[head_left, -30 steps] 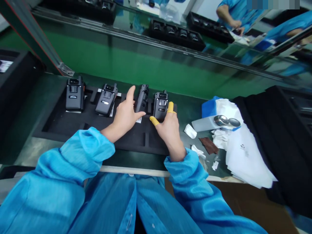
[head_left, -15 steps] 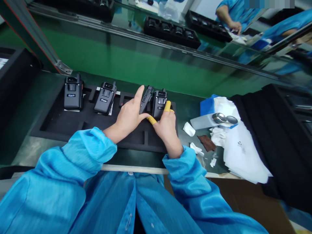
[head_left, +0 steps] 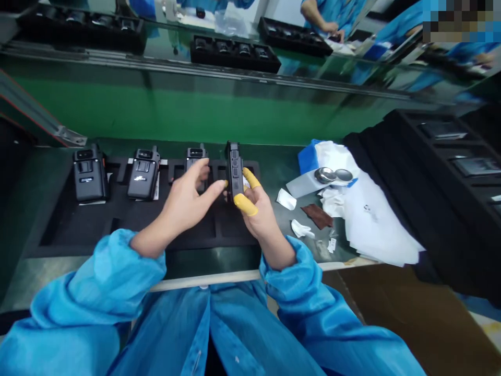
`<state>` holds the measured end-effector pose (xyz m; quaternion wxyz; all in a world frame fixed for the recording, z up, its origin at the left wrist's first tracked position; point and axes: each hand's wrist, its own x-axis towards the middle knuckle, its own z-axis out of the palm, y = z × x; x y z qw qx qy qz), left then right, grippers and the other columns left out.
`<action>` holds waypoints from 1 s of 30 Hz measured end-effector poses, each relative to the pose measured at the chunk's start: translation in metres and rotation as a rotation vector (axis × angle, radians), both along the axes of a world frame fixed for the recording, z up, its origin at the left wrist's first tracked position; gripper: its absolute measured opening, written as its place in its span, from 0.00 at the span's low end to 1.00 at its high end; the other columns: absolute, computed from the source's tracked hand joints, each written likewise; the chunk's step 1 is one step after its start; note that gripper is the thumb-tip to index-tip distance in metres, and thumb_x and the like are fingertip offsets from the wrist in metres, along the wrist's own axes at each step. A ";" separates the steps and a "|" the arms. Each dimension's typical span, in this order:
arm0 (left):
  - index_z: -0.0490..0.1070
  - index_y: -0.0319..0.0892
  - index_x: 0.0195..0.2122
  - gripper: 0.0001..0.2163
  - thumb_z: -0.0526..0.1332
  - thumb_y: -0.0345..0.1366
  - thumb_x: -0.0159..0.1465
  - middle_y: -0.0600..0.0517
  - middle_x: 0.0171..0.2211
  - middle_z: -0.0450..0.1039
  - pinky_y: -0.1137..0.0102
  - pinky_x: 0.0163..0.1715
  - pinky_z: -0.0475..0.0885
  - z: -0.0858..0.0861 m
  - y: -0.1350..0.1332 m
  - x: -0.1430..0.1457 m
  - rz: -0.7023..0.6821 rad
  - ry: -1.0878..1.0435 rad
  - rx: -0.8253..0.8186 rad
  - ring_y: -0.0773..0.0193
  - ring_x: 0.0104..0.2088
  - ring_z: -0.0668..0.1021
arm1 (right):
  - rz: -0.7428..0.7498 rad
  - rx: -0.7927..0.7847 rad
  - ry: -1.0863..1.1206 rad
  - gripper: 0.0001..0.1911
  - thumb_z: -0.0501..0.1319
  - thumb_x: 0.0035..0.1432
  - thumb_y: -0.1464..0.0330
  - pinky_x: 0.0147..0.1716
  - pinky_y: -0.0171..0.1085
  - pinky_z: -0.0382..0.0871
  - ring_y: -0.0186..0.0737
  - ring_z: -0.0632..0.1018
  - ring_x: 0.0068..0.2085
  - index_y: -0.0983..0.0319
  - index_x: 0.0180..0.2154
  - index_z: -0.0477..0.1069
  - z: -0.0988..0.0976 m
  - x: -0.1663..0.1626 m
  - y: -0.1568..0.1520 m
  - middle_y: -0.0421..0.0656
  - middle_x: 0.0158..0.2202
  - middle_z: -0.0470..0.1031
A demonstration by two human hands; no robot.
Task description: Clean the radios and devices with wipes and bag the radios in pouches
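My right hand [head_left: 256, 211], with yellow finger cots on thumb and forefinger, is closed on a black body-worn device [head_left: 235, 168], holding it edge-on just above the black foam tray [head_left: 117, 230]. My left hand [head_left: 186, 201] hovers beside it with fingers spread, its thumb tip reaching toward the held device. Three more black devices stand along the tray's far row: one at the left [head_left: 89, 175], one beside it [head_left: 143, 175], and one [head_left: 195, 154] partly hidden behind my left fingers.
White wipes and paper [head_left: 371, 219], a blue pad [head_left: 307, 156], a lying dispenser with metal caps [head_left: 332, 175] and a brown scrap [head_left: 317, 215] sit to the right. Black trays [head_left: 450, 167] stack at far right. A green conveyor [head_left: 195, 112] runs behind; another person's hand [head_left: 326, 23] works beyond.
My left hand has let go of the third device, which now stands in the tray. My right hand has lifted the fourth device and turned it edge-on.
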<state>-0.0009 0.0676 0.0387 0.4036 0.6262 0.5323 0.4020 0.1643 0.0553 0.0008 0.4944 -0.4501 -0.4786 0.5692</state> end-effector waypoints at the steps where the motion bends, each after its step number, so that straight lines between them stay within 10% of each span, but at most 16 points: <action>1: 0.57 0.38 0.60 0.30 0.62 0.40 0.58 0.37 0.54 0.69 0.53 0.54 0.67 0.001 -0.002 0.004 -0.068 -0.168 -0.133 0.51 0.54 0.73 | 0.027 0.005 0.018 0.57 0.67 0.39 0.45 0.54 0.45 0.68 0.44 0.74 0.52 0.57 0.65 0.44 0.000 -0.001 -0.004 0.49 0.54 0.71; 6: 0.60 0.42 0.56 0.38 0.71 0.33 0.41 0.43 0.52 0.71 0.58 0.52 0.69 -0.003 -0.001 0.010 -0.269 -0.579 -0.478 0.51 0.52 0.75 | 0.104 0.006 0.014 0.59 0.70 0.37 0.47 0.54 0.47 0.68 0.46 0.76 0.50 0.55 0.65 0.45 -0.001 -0.004 -0.013 0.48 0.52 0.72; 12: 0.69 0.42 0.43 0.27 0.71 0.33 0.40 0.44 0.54 0.71 0.57 0.52 0.69 -0.007 0.001 0.003 -0.257 -0.565 -0.490 0.49 0.54 0.73 | 0.153 0.038 0.000 0.56 0.72 0.39 0.55 0.54 0.45 0.68 0.45 0.75 0.51 0.55 0.65 0.47 -0.001 -0.005 -0.017 0.46 0.51 0.72; 30: 0.65 0.43 0.54 0.38 0.74 0.40 0.40 0.45 0.48 0.75 0.56 0.51 0.71 -0.008 -0.001 0.005 -0.268 -0.445 -0.431 0.49 0.50 0.76 | 0.179 0.037 0.013 0.50 0.71 0.43 0.62 0.54 0.44 0.68 0.44 0.73 0.53 0.56 0.64 0.51 0.002 0.000 -0.021 0.49 0.59 0.65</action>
